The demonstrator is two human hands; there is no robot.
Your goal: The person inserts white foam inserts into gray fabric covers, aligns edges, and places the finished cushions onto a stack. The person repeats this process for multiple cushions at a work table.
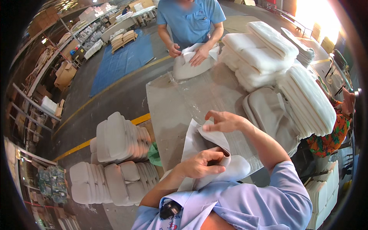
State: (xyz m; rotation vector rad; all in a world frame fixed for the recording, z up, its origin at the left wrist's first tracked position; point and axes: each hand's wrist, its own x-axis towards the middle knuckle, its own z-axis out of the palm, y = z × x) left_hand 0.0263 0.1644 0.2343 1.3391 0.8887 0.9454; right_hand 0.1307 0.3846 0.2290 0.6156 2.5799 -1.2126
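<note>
A white foam cushion lies at the near edge of the grey worktable, half inside a grey fabric cover. My left hand grips the rolled rim of the cover over the cushion. My right hand pinches the cover's upper edge just above, fingers partly spread. Both forearms come in from the lower edge in light blue sleeves.
Across the table a person in a blue shirt presses both hands on another white cushion. Stacks of white foam pads and grey covered cushions fill the table's right side. More covered cushions are piled on the floor at left.
</note>
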